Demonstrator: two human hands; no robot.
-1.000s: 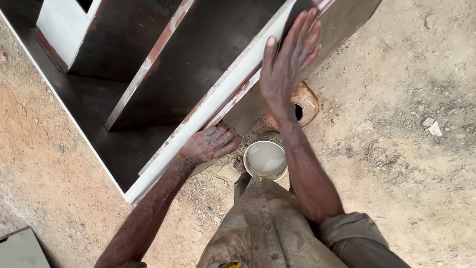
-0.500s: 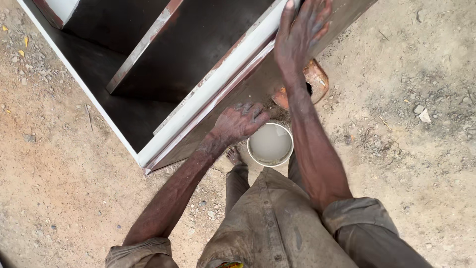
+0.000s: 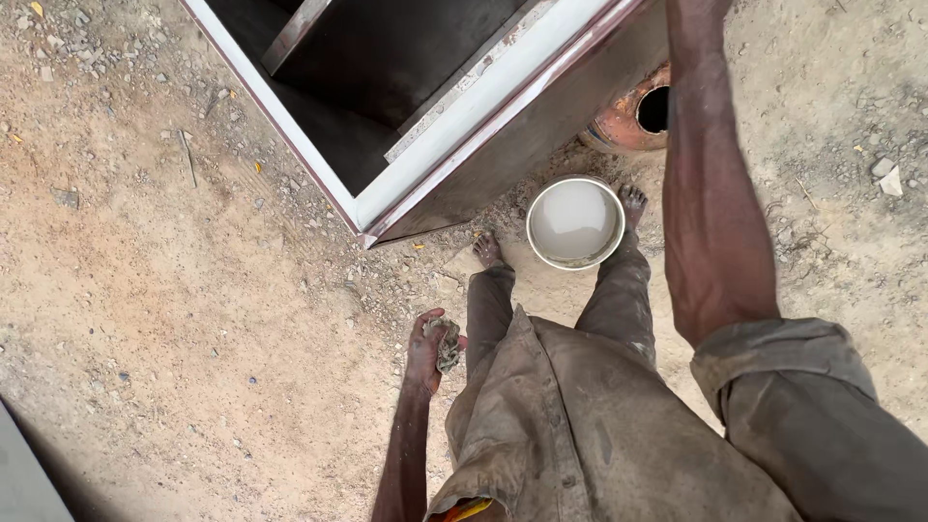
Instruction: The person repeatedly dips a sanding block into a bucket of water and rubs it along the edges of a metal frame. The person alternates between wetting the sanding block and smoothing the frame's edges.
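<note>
The left hand (image 3: 430, 350) has come off the dark, white-edged wooden cabinet (image 3: 464, 106) and hangs by the thigh, fingers clenched on a crumpled grey rag (image 3: 448, 344). The right arm still reaches past the cabinet (hand out of frame, grip unknown).

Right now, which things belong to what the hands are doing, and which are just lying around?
In use: crumpled rag in the left hand; dark cabinet; bowl of pale liquid.
Lying about: rusty can; stone; scattered gravel.

Crumpled cloth rag (image 3: 448, 344), gritty dirt ground (image 3: 174, 290)
</note>
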